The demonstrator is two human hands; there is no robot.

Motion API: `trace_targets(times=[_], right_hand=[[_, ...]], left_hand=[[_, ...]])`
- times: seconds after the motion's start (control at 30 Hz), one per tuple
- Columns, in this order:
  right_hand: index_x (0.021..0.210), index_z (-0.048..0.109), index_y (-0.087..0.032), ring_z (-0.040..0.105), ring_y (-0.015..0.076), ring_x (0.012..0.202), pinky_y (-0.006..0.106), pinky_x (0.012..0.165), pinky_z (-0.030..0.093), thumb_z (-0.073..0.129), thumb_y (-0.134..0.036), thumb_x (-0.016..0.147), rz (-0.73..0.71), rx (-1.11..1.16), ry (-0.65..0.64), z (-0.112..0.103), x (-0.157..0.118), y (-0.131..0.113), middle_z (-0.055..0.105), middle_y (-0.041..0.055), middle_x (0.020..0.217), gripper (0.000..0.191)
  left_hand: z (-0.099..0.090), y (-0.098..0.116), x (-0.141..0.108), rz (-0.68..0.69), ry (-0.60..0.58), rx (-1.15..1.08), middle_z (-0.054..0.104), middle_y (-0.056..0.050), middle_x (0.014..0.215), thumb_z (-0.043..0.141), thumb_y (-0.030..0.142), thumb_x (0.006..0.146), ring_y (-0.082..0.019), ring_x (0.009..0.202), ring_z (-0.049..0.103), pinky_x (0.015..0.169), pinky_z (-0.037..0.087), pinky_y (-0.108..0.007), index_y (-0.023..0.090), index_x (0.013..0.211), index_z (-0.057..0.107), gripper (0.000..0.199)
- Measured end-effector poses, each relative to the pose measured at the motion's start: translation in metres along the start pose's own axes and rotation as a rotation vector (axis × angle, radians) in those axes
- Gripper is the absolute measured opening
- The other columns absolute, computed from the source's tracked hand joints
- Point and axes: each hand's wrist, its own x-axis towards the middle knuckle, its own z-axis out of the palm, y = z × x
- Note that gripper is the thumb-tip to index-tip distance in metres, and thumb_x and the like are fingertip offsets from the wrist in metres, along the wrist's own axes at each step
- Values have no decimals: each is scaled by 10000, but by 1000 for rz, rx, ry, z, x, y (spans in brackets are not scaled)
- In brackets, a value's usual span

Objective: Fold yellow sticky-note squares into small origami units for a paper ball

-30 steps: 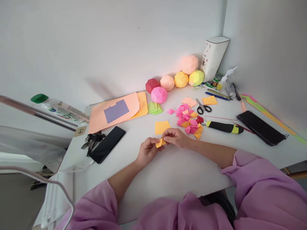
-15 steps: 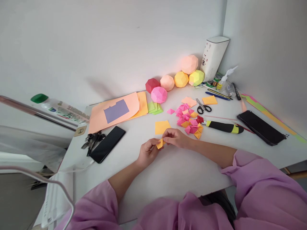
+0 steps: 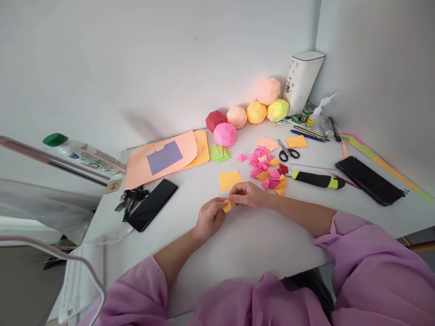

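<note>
Between my two hands is a small folded piece of orange paper (image 3: 227, 207). My left hand (image 3: 210, 218) pinches it from the left with thumb and fingers. The fingertips of my right hand (image 3: 249, 194) close on its upper right edge; some of the paper is hidden behind them. Just beyond my hands lies a flat orange paper sheet (image 3: 229, 180). To the right, a heap of folded paper pieces (image 3: 267, 170) in pink, orange and red spreads on the white table (image 3: 251, 244).
Faceted paper balls (image 3: 256, 112) sit against the wall. Scissors (image 3: 288, 151) and a black and yellow cutter (image 3: 317, 179) lie right of the heap, with a black case (image 3: 370, 181) farther over. A phone (image 3: 152, 204), keys (image 3: 131, 199) and large paper sheets (image 3: 137, 167) are at left.
The orange paper has turned slightly in my fingers, and less of it shows. My right fingertips have shifted a little along its edge. The things on the table have stayed put.
</note>
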Motion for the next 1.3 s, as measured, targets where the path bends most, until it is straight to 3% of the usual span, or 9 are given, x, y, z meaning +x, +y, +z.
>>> trace_targets(times=[0.27, 0.5, 0.6, 0.67, 0.77, 0.87, 1.0, 1.1, 1.3], right_hand=[[783, 666, -152, 574, 102, 672, 242, 653, 464, 706, -327, 717, 4, 0, -35, -6, 2, 3, 648, 6, 758, 191], [787, 680, -152, 566, 111, 696, 242, 674, 459, 706, -319, 714, 13, -21, -81, -10, 3, 1, 636, 11, 745, 185], [774, 680, -150, 556, 109, 686, 237, 664, 449, 702, -306, 712, 0, -23, -66, -9, 2, 0, 628, 5, 724, 169], [770, 680, -149, 550, 107, 679, 235, 656, 443, 695, -293, 715, -13, -25, -49, -7, 1, 0, 624, 2, 717, 156], [771, 679, -146, 544, 107, 670, 235, 648, 435, 681, -275, 721, -29, -38, -13, -4, 0, -1, 619, -1, 706, 139], [784, 681, -146, 546, 110, 674, 235, 638, 428, 659, -269, 736, -56, -58, 6, -2, -1, 0, 623, 2, 713, 134], [801, 676, -142, 562, 117, 685, 241, 646, 438, 640, -275, 747, -103, -43, -4, -3, -1, 3, 637, 12, 741, 149], [834, 677, -142, 578, 124, 691, 250, 657, 454, 638, -265, 737, -71, -46, 17, -5, 2, 7, 640, 15, 741, 162], [831, 652, -148, 585, 122, 680, 250, 635, 465, 626, -270, 743, -40, -46, 36, -6, 5, 10, 632, 15, 728, 153]], left_hand=[[-2, -6, 0, 170, -37, 224, 724, -74, 885, 529, 103, 768, -167, 735, 658, 627, 502, -272, 250, 838, 645, 199], [-2, -5, 4, 472, -6, 346, 700, -77, 877, 482, 26, 797, -150, 731, 651, 595, 504, -246, 216, 920, 585, 248], [-1, -4, 6, 534, -11, 360, 687, -80, 877, 465, 6, 793, -143, 723, 643, 583, 504, -242, 202, 957, 548, 268], [-2, 0, 5, 484, -35, 310, 680, -75, 875, 453, 21, 799, -138, 713, 638, 578, 503, -240, 204, 945, 535, 248], [-4, 7, 4, 292, -93, 127, 675, -84, 904, 452, 96, 824, -148, 726, 642, 624, 521, -272, 199, 944, 524, 174], [-3, 14, 4, -8, -90, -20, 691, -85, 867, 510, 227, 842, -159, 703, 644, 639, 523, -291, 180, 985, 521, 151], [1, 16, 8, -377, -114, -111, 655, -26, 598, 530, 392, 856, -120, 497, 576, 450, 413, -210, 150, 871, 591, 250], [1, 15, 11, -453, -105, -206, 609, -3, 516, 563, 440, 832, -148, 571, 624, 498, 435, -218, 148, 826, 607, 296], [0, 13, 12, -514, -68, -312, 673, -34, 644, 602, 461, 802, -122, 534, 597, 517, 457, -235, 150, 822, 591, 312]])
